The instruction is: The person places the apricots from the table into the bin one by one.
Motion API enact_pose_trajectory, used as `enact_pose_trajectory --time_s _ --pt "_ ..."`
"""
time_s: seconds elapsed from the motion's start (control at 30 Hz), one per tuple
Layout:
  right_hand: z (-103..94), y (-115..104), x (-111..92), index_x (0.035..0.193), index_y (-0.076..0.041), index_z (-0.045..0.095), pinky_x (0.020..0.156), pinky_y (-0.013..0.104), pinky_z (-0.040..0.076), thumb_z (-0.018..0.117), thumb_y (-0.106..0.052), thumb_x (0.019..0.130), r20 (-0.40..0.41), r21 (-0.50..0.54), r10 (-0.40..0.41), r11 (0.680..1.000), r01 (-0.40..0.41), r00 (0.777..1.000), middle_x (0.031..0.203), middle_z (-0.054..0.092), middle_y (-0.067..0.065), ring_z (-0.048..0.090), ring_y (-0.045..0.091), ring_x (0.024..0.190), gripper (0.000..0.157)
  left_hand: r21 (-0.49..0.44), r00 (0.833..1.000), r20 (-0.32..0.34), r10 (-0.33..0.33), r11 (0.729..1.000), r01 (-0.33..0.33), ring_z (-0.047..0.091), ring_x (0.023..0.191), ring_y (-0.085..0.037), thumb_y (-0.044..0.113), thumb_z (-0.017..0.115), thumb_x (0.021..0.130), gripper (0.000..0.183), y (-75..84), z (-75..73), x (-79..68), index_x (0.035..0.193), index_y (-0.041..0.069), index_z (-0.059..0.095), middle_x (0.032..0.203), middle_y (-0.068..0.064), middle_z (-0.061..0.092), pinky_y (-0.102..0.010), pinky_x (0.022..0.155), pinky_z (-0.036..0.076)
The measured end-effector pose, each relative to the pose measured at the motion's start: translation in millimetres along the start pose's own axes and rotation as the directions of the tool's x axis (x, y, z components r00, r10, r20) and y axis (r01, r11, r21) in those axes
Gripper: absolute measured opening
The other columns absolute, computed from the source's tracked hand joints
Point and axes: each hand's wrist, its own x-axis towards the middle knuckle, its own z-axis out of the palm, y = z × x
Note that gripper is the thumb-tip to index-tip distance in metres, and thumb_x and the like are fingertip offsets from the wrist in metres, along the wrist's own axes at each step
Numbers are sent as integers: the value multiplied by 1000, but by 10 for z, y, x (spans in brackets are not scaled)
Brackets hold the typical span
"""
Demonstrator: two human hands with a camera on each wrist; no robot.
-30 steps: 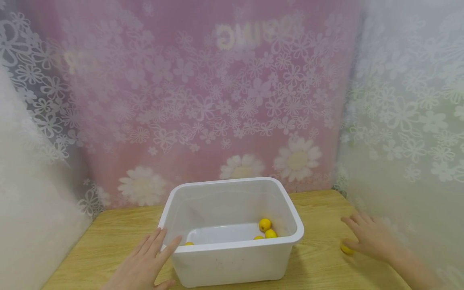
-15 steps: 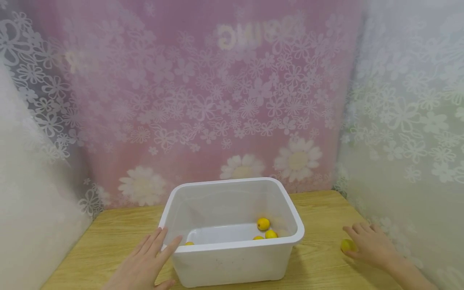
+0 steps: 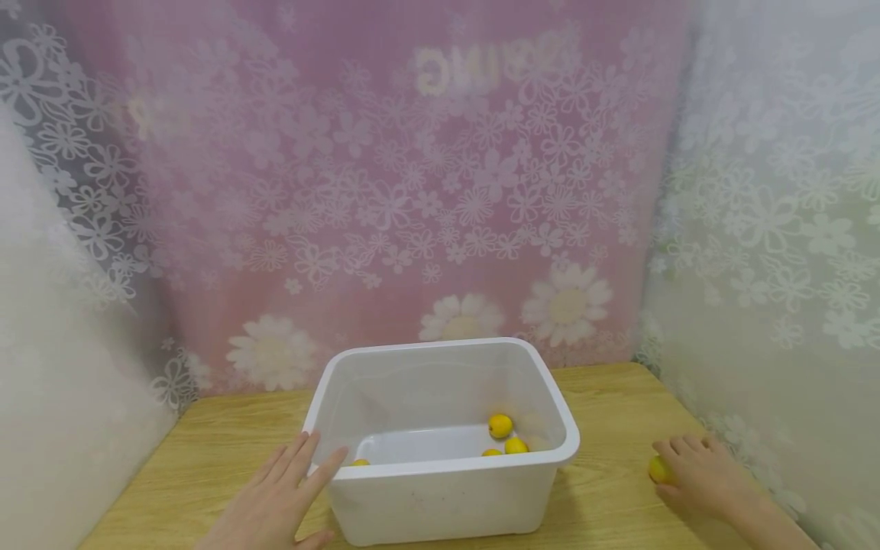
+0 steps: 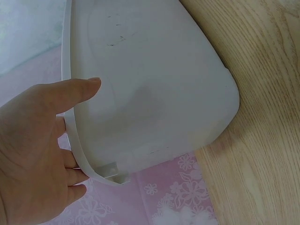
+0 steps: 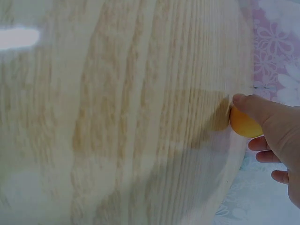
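My right hand (image 3: 704, 475) holds a small round yellow fruit (image 3: 660, 470) at the right of the table, with the fingers curled over it and the thumb at its near side. The right wrist view shows the thumb against this fruit (image 5: 245, 124), which is partly hidden by the hand. A white plastic bin (image 3: 440, 496) stands in the middle. My left hand (image 3: 275, 493) rests at its front left corner with fingers extended. In the left wrist view, the thumb lies over the outer wall and the other fingers are beyond the rim (image 4: 70, 122).
Inside the bin, several yellow fruits (image 3: 500, 426) lie mostly at the right; one (image 3: 360, 462) shows at the front left, partly hidden by the front wall. The wood-grain table (image 3: 605, 428) meets a pink flowered back curtain (image 3: 385, 191) and a pale sheet (image 3: 770, 305) at the right.
My right hand has come down onto the fruit at the right, and its fingers have closed round it. One fruit in the bin has shifted slightly. The left hand stays at the bin's corner.
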Motion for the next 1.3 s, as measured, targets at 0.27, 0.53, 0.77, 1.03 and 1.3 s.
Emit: enact_pose_trajectory --time_s 0.27,0.53,0.77,1.03,1.3 --pt "21 12 -6 91 -16 56 64 40 41 75 -43 70 31 -35 -8 999 9 999 80 47 -7 50 20 75 39 3 1000 6 -4 1000 4 37 125 -43 46 70 76 81 2 -4 3 142 12 38 138 -28 37 -53 98 34" --pt "39 38 3 86 -19 55 60 36 36 76 -41 69 7 -1 -6 1000 6 1000 76 42 -9 44 15 70 35 -18 1000 24 -11 1000 12 35 126 -43 49 67 77 80 -3 -11 5 142 11 38 139 -28 35 -54 98 33" --pt "-24 52 51 82 -21 56 54 30 32 78 -40 66 -113 -3 -25 1000 25 993 72 37 -11 37 9 64 34 -17 1000 29 -12 1000 13 35 126 -44 50 66 78 80 -6 -11 4 142 11 38 139 -28 35 -54 98 33" --pt "-180 74 138 85 -18 58 56 29 26 81 -40 60 -202 -4 -48 999 48 978 72 36 -11 35 9 64 41 -22 999 41 -13 1000 14 35 126 -44 48 67 78 79 -3 -18 11 141 10 38 139 -29 35 -55 98 32" --pt "-366 81 280 84 -19 57 50 24 28 82 -34 59 -240 -5 -93 995 95 966 72 38 -12 37 7 62 40 -15 1000 28 -5 1000 5 36 126 -44 48 67 77 80 -6 -20 12 141 10 38 138 -29 36 -54 98 33"
